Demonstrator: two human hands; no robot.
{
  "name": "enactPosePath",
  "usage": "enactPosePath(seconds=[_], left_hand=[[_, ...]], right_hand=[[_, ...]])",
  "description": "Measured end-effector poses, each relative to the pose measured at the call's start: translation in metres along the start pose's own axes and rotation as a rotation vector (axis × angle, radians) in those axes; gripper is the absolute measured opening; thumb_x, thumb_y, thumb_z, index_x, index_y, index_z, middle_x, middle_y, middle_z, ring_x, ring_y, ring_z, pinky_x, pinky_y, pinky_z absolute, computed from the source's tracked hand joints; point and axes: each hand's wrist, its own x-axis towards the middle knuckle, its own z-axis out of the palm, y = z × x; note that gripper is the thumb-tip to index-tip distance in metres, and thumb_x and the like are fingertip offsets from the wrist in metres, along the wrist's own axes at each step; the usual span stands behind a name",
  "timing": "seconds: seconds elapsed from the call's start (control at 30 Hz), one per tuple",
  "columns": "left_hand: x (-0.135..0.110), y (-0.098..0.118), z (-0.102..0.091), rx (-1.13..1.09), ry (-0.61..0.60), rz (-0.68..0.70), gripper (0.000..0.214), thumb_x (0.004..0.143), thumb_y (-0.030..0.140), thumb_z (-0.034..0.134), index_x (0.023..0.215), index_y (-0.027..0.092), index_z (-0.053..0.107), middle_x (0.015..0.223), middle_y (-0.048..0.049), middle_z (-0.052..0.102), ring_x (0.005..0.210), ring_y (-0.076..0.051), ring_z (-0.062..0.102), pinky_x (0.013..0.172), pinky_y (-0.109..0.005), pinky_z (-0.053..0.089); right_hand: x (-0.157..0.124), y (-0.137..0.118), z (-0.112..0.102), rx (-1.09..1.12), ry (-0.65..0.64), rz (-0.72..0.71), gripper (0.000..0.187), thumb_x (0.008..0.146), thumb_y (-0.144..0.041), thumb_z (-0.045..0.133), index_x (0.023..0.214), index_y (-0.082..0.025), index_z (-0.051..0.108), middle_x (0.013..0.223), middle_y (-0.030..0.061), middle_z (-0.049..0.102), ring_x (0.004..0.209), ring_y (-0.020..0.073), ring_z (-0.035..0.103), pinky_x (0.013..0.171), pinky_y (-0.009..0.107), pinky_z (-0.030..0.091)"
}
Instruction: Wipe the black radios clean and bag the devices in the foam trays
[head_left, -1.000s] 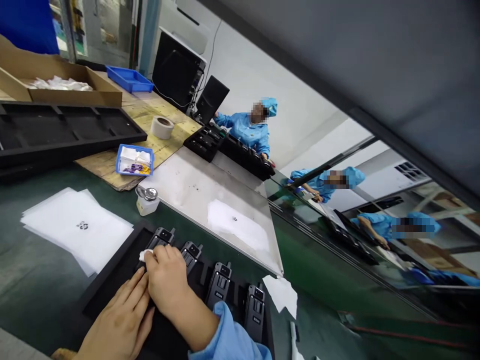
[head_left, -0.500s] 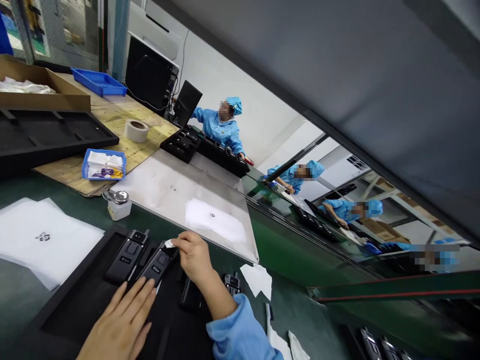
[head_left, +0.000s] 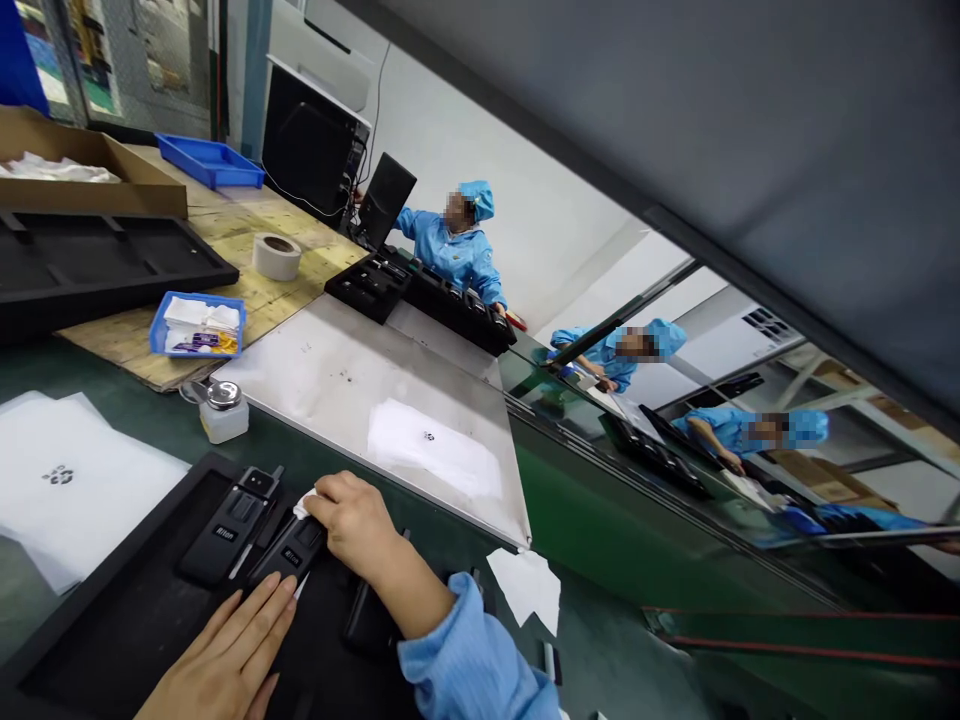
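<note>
A black handset with a lettered label lies in a black foam tray. My left hand rests flat on its lower end, fingers stretched out and side by side. At the handset's top end, my right hand pinches a small white cloth against it and hides part of that end. To the left in the tray lies another black handset with a stubby antenna and a camera lens. A third handset shows partly behind my right forearm.
White paper sheets lie left of the tray. Beyond it stand a pump bottle and a blue box of white cloths. A tape roll sits on the wooden board. Several co-workers in blue work behind the glass, one at a monitor.
The view has shifted a little. My right hand has moved the cloth across the handset's top end, towards its left edge. My left hand stays flat on the lower end.
</note>
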Motion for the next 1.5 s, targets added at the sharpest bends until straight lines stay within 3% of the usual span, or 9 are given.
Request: enactPosePath(seconds=[0.17,0.37,0.53,0.63,0.77,0.93,1.23,1.4,1.5], left_hand=[[-0.004,0.0,0.002,-0.011,-0.018,0.01,0.053,0.087,0.022,0.055,0.14,0.022,0.061,0.148,-0.0003,0.059,0.137,-0.019,0.054,0.126,-0.031,0.022],[0.0,-0.001,-0.004,0.018,-0.033,0.021,0.053,0.085,0.022,0.055,0.137,0.02,0.063,0.147,-0.0035,0.06,0.133,-0.02,0.057,0.124,-0.032,0.026],[0.008,-0.001,-0.012,0.062,-0.042,0.043,0.05,0.087,0.029,0.056,0.136,0.021,0.063,0.148,-0.002,0.06,0.133,-0.02,0.057,0.112,-0.031,0.04],[0.005,0.001,-0.013,0.043,-0.031,0.019,0.049,0.089,0.028,0.056,0.136,0.02,0.063,0.148,-0.0026,0.06,0.134,-0.021,0.056,0.117,-0.032,0.036],[-0.006,0.005,-0.008,-0.021,-0.033,-0.001,0.048,0.089,0.02,0.057,0.137,0.02,0.062,0.145,-0.004,0.062,0.135,-0.021,0.056,0.127,-0.036,0.02],[-0.019,0.009,0.001,-0.1,-0.042,-0.046,0.051,0.088,0.014,0.054,0.138,0.017,0.06,0.146,-0.0075,0.061,0.137,-0.023,0.054,0.127,-0.037,0.024],[-0.011,0.006,-0.005,-0.121,0.025,-0.052,0.047,0.089,0.016,0.052,0.135,0.015,0.063,0.137,-0.0092,0.067,0.131,-0.023,0.059,0.115,-0.035,0.04],[-0.004,0.005,-0.011,-0.102,0.03,-0.011,0.04,0.091,0.019,0.052,0.128,0.014,0.066,0.135,-0.0104,0.068,0.127,-0.023,0.062,0.118,-0.036,0.036],[-0.005,0.001,-0.011,-0.089,0.05,0.008,0.038,0.092,0.023,0.053,0.124,0.01,0.068,0.133,-0.0138,0.069,0.124,-0.026,0.063,0.121,-0.037,0.031]], right_hand=[[-0.021,0.0,-0.005,0.04,0.089,0.045,0.028,0.095,-0.003,0.053,0.11,-0.019,0.071,0.098,0.0044,0.07,0.085,0.0179,0.058,0.076,0.028,0.048],[0.007,-0.003,-0.005,-0.006,-0.033,0.017,0.025,0.092,-0.005,0.058,0.101,-0.022,0.073,0.098,0.0029,0.07,0.086,0.0195,0.058,0.079,0.03,0.049],[-0.036,-0.005,-0.018,0.047,0.05,0.074,0.031,0.089,-0.002,0.052,0.102,-0.021,0.073,0.088,0.0044,0.069,0.078,0.0208,0.06,0.07,0.032,0.051],[-0.055,-0.021,-0.024,0.083,0.137,0.166,0.035,0.088,0.0,0.048,0.098,-0.022,0.074,0.087,0.006,0.068,0.076,0.0208,0.061,0.066,0.031,0.053],[-0.037,-0.063,-0.01,0.102,0.202,0.285,0.032,0.093,-0.005,0.049,0.109,-0.021,0.072,0.098,0.0075,0.067,0.087,0.0193,0.064,0.076,0.028,0.055],[-0.019,-0.104,0.02,-0.028,0.054,0.368,0.025,0.088,-0.011,0.063,0.111,-0.017,0.07,0.089,0.0061,0.064,0.079,0.0218,0.061,0.07,0.032,0.054],[-0.016,-0.105,0.019,-0.039,0.031,0.423,0.028,0.087,-0.01,0.064,0.113,-0.018,0.07,0.092,0.006,0.066,0.08,0.0212,0.062,0.07,0.03,0.052],[-0.014,-0.101,0.017,0.042,0.021,0.385,0.019,0.081,-0.009,0.066,0.094,-0.021,0.073,0.087,0.004,0.066,0.075,0.0186,0.062,0.065,0.027,0.051],[-0.011,-0.101,0.015,0.041,0.025,0.388,0.021,0.081,-0.009,0.066,0.097,-0.02,0.074,0.093,0.0053,0.067,0.082,0.021,0.062,0.071,0.029,0.053]])
